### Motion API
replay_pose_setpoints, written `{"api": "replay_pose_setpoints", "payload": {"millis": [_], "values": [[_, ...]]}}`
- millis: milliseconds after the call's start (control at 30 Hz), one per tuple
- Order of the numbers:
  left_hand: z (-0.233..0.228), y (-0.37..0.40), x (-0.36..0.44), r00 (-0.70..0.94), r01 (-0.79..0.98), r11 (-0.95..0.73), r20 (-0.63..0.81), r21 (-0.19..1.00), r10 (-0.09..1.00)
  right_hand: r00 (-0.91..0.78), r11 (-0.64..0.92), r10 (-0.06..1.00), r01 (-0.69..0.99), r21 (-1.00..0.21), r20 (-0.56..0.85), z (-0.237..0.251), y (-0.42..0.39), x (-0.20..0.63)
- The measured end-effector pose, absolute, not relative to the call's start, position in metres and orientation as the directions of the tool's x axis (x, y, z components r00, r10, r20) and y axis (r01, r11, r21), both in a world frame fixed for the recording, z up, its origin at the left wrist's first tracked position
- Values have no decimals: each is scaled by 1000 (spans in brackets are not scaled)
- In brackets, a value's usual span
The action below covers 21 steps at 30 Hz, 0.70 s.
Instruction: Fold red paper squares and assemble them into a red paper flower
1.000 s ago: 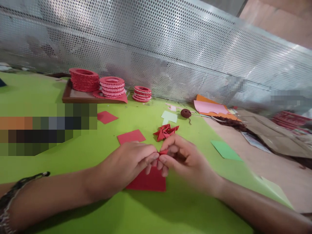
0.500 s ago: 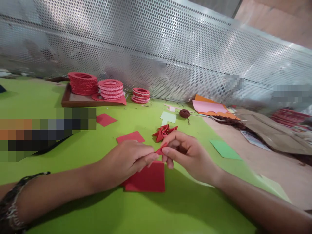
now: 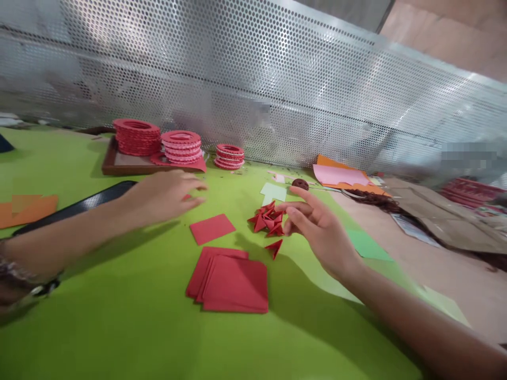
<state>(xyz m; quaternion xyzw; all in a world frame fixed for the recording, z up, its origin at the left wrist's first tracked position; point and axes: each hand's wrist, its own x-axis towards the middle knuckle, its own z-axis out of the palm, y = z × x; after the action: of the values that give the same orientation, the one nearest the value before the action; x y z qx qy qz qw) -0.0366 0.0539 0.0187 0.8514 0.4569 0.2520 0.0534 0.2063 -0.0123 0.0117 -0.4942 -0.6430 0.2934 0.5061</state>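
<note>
My left hand (image 3: pixel 164 195) reaches out over the table with thumb and fingers apart, largely covering a red paper piece whose edge (image 3: pixel 186 197) shows between them. My right hand (image 3: pixel 317 224) hovers beside a small heap of folded red paper pieces (image 3: pixel 264 219), fingers loosely spread and holding nothing I can see. One folded red paper triangle (image 3: pixel 274 248) lies by itself just in front of that heap. Nearer to me is a fanned stack of red paper squares (image 3: pixel 235 285). A single red paper rectangle (image 3: pixel 212 229) rests behind the stack.
Stacked red and pink rings (image 3: pixel 137 140) stand in a brown tray (image 3: pixel 130 170), with a smaller ring stack (image 3: pixel 229 157) alongside. A black, flat object (image 3: pixel 87 203) lies under my left forearm. Brown yarn (image 3: pixel 300 183), green paper (image 3: pixel 368 245) and a perforated metal panel (image 3: pixel 237 63) are beyond.
My hands have parted. The small folded red piece they held is now lying on the table. My left hand moved left and away from me; my right hand shifted slightly right.
</note>
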Motion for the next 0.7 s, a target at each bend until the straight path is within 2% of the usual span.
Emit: {"api": "replay_pose_setpoints", "payload": {"millis": [67, 100, 167, 200, 267, 433, 567, 600, 667, 700], "values": [[9, 73, -52, 401, 803, -522, 385, 289, 831, -181, 512, 851, 496, -701, 493, 8, -20, 202], [4, 82, -57, 364, 847, -467, 364, 254, 857, -351, 621, 780, 532, -576, 517, 6, -24, 199], [-8, 95, -65, 333, 872, -424, 338, 244, 880, -668, 806, 592, 483, -342, 451, 3, -33, 193], [-12, 99, -66, 310, 885, -394, 316, 249, 897, -768, 847, 530, 458, -270, 359, 2, -36, 191], [-19, 105, -64, 292, 890, -374, 305, 261, 906, -854, 885, 463, 431, -176, 238, 1, -39, 188], [-15, 107, -50, 257, 846, -340, 245, 411, 935, -811, 840, 542, 521, -150, 219, 2, -38, 192], [5, 90, -37, 198, 785, -299, 239, 543, 951, -802, 845, 535, 511, -157, 267, -1, -39, 193], [11, 81, -32, 140, 660, -267, 234, 702, 962, -777, 836, 548, 521, -173, 308, -2, -38, 193], [20, 59, -21, 172, 547, -266, 205, 794, 964, -684, 805, 586, 555, -212, 434, -6, -37, 194], [21, 47, -15, 241, 382, -219, 132, 898, 961, -626, 789, 597, 571, -226, 502, -7, -36, 194]]}}
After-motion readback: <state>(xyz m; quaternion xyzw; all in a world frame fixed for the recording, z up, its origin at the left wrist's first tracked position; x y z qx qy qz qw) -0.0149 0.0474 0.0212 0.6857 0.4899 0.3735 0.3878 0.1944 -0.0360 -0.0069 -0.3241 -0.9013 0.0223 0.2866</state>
